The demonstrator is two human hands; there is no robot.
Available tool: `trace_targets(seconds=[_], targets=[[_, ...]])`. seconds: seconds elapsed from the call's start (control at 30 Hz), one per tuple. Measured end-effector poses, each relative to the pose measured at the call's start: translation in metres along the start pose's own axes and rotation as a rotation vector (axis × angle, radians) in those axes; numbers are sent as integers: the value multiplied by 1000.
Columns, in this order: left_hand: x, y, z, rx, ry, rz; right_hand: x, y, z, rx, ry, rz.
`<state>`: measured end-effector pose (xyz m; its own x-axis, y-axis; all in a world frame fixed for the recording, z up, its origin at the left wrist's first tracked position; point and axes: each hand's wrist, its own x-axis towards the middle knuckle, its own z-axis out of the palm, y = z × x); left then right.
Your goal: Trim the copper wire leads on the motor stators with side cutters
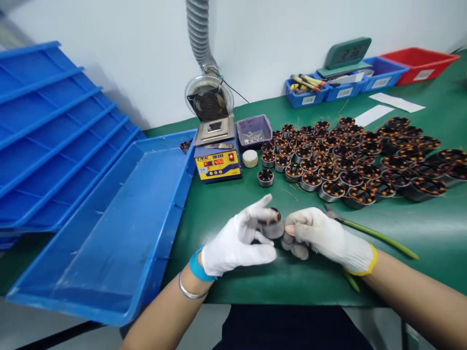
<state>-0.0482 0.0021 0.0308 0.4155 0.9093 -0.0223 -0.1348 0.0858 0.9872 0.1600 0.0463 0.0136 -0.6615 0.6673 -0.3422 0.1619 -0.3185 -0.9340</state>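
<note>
got a blurry motor stator (274,230) near the front edge of the green bench (222,206), with the left hand (239,239) loosely curled around it, can't tell if gripped. seeing the right hand (316,232) pinched just beside it, can't tell on what. plus green-handled pliers (379,237) farther right.

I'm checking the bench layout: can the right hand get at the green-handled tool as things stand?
Likely yes: the green-handled tool lies beside the right hand, one handle uncovered, though the wrist hides part of the other.
</note>
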Motion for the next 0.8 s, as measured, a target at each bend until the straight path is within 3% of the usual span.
trace_targets(seconds=[0.07,0.13,0.2,0.23,0.27,0.33,0.37,0.4,0.43,0.53,0.6,0.63,0.7,0.8], targets=[[-6,4,6,183,26,146,0,-1,0,24,-12,4],[-9,5,10,298,208,207,-2,-3,0,-45,-36,-35],[-7,0,10,275,430,163,-6,-4,0,-236,-16,-148],[-3,-3,8,232,433,51,-7,-5,0,-353,13,-216],[1,-7,4,159,338,-150,-9,-5,0,-466,40,-278],[8,-13,-2,18,-9,-544,-9,-4,0,-613,66,-332],[10,-14,-5,-38,-133,-650,-9,-2,0,-620,68,-309],[11,-15,-6,-77,-186,-665,-8,-1,1,-583,58,-258],[10,-14,-6,-103,-160,-593,-7,1,1,-509,44,-188],[5,-8,-4,-139,48,-161,-4,3,2,-201,-6,-2],[1,-3,-4,-165,159,85,-3,3,3,-112,-30,22],[-1,-1,-4,-152,191,141,-3,2,3,-126,-38,7],[-1,1,-4,-31,150,114,-4,1,4,-261,-47,-73],[3,-3,-3,428,-88,-65,-3,1,5,-547,10,-227]])
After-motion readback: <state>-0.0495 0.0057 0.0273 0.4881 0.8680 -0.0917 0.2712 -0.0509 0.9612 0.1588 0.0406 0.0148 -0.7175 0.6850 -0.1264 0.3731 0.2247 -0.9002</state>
